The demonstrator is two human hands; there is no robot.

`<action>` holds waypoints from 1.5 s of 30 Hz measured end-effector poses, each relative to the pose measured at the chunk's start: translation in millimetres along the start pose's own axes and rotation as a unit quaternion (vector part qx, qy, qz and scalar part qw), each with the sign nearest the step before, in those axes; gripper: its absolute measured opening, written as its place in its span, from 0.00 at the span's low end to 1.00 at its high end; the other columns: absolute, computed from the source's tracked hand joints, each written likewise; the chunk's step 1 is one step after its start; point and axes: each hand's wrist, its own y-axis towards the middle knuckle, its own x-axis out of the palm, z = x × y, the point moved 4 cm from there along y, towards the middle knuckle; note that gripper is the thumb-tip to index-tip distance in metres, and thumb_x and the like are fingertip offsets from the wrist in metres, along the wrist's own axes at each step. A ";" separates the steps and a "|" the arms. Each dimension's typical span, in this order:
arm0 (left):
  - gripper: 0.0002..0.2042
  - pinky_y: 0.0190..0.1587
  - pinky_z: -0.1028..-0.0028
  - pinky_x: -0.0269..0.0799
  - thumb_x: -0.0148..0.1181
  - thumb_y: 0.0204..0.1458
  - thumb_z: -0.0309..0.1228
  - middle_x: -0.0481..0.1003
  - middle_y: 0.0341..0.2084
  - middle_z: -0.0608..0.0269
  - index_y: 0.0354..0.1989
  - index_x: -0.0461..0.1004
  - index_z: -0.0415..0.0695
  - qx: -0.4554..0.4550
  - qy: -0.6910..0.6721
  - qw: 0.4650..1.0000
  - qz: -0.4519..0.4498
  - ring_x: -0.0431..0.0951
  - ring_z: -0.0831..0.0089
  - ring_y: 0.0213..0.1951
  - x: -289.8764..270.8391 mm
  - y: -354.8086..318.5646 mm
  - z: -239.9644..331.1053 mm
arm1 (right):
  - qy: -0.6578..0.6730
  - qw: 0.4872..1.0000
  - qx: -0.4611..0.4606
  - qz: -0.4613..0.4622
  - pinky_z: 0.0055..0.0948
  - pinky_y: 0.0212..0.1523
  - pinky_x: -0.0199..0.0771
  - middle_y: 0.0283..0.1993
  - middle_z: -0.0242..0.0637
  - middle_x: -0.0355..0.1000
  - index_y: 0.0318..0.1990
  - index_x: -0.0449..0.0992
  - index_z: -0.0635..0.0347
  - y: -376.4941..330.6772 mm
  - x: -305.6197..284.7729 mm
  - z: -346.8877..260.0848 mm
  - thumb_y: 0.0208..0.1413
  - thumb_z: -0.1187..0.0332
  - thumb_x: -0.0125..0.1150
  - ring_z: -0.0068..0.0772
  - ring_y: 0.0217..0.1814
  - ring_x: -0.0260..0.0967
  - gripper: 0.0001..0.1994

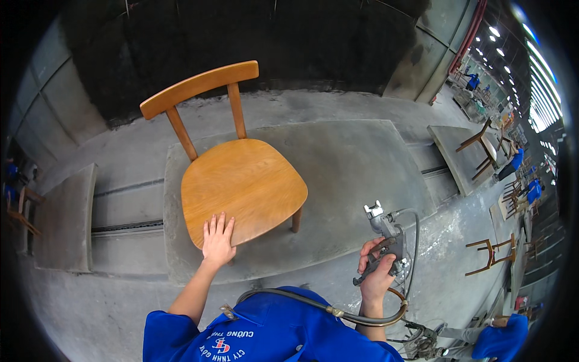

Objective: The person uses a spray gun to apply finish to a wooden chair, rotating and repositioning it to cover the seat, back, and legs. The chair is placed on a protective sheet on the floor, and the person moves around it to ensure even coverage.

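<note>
The wooden chair (241, 175) stands on a grey platform (356, 163), its backrest toward twelve o'clock. The left hand (217, 240) lies flat on the seat's front edge, fingers spread and released, gripping nothing. At about four o'clock from the chair, the right hand (377, 274) is clenched around a spray gun (385, 238) — nozzle up — with a hose (313, 304) looping back across the blue shirt (265, 332); the trigger finger's position is probably not readable.

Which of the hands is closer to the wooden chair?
Left. The left hand lies flat on the wooden chair seat's front edge; the right hand holds a spray gun off to its right.
</note>
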 end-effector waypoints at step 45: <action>0.45 0.74 0.46 0.42 0.70 0.43 0.38 0.51 0.73 0.51 0.73 0.56 0.53 0.000 -0.010 1.000 0.006 0.48 0.46 0.73 -7.5 17.6 10.1 | 0.031 0.991 0.080 -0.100 0.19 0.24 0.60 0.36 0.38 0.71 0.52 0.68 0.64 -2.6 27.4 5.7 0.65 0.38 0.49 0.19 0.25 0.61 0.32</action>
